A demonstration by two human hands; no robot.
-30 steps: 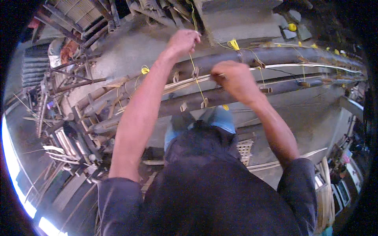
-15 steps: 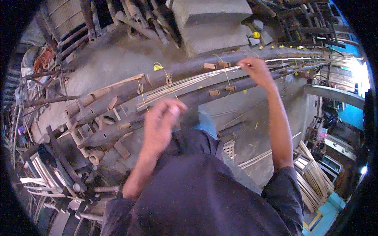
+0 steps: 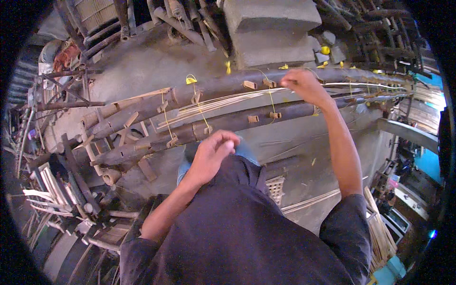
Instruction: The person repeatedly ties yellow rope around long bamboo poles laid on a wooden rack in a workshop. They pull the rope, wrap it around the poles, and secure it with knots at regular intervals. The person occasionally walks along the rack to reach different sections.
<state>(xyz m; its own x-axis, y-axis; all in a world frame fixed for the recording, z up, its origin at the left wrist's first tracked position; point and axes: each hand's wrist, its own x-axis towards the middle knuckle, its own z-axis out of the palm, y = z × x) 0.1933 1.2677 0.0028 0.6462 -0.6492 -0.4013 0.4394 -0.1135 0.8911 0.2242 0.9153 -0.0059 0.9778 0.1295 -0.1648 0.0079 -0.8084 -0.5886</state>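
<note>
Two long dark bamboo poles, a far pole (image 3: 218, 84) and a near pole (image 3: 232, 120), run side by side across the view. Small wooden pegs (image 3: 250, 85) stick out of them, and yellow strings (image 3: 202, 110) span the gap between. Thin pale bamboo strips (image 3: 213, 104) lie lengthwise in that gap. My right hand (image 3: 308, 87) is closed in a pinch over the far pole, beside a peg; whatever its fingertips hold is too small to make out. On my side of the near pole, my left hand (image 3: 212, 156) has its fingers curled and thumb close to them, contents unclear.
A concrete block (image 3: 270, 33) with a step stands beyond the poles. A small yellow piece (image 3: 228, 67) shows by the far pole. Bamboo frames crowd the left, and a bundle of strips (image 3: 380, 237) leans at lower right. A woven basket (image 3: 275, 189) sits near my legs.
My left hand has drawn back from the strips toward my body and slightly right. The right hand remains over the far pole. A yellow piece now shows beyond that pole. The whole view has shifted slightly.
</note>
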